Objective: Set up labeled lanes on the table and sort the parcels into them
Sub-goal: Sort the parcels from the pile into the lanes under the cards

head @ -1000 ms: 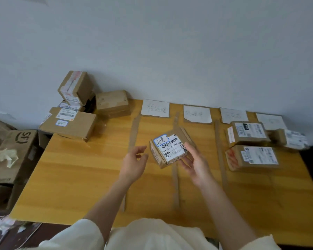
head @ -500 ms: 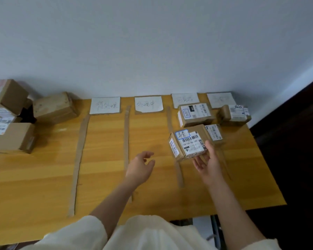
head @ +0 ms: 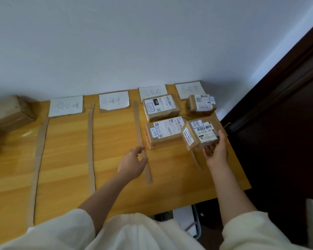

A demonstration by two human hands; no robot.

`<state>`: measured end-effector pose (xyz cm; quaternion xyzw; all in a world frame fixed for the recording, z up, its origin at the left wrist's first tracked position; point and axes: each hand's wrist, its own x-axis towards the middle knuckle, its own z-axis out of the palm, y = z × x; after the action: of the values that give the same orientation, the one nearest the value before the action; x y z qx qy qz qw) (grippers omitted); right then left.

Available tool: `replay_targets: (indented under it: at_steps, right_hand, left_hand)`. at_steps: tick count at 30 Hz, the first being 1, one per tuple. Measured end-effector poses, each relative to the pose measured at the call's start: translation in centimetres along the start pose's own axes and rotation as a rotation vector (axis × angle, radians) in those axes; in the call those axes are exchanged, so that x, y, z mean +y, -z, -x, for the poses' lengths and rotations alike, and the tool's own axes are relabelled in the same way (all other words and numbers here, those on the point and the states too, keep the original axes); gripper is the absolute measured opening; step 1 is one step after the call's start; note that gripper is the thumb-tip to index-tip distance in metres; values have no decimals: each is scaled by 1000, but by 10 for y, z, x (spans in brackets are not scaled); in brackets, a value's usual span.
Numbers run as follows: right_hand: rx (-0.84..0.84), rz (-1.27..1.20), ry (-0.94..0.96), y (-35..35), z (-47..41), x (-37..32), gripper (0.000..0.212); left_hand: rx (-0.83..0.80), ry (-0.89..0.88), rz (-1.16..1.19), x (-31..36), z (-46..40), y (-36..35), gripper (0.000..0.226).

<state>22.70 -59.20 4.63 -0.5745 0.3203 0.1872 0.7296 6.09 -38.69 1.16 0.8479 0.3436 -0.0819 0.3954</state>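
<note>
My right hand (head: 216, 150) grips a small brown parcel (head: 200, 133) with a white barcode label, held just above the rightmost lane near the table's right edge. My left hand (head: 133, 162) hovers open over the table, beside the third tape strip (head: 142, 139). Two parcels (head: 161, 108) (head: 163, 133) lie in the third lane. One small parcel (head: 201, 104) sits at the back of the fourth lane. Several paper lane labels (head: 66, 106) (head: 114, 101) (head: 152, 92) (head: 189, 90) line the wall edge.
Brown tape strips (head: 38, 159) (head: 91, 150) divide the wooden table (head: 67, 141) into lanes. A plain cardboard box (head: 9, 112) stands at the far left. A dark door (head: 278, 123) is close to the table's right edge.
My right hand has carried the parcel rightward from the middle lanes to the rightmost lane. My view has swung right, so the pile of boxes on the left has left the frame.
</note>
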Motion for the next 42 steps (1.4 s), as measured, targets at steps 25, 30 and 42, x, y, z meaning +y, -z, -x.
replay_targets:
  at_steps: [25,30,42]
  right_hand:
    - [182,54,-82,-24,-107,-33,45]
    - [156,133,-139,-28,-105,-26,44]
    - [159,216,-133,-44,-20,13,31]
  left_hand:
    - [-19,41,-75,3,-19,3,43]
    - [-26,39,-71,3,-17,2,44]
    - [-9,87,-13,-14,-3,14,41]
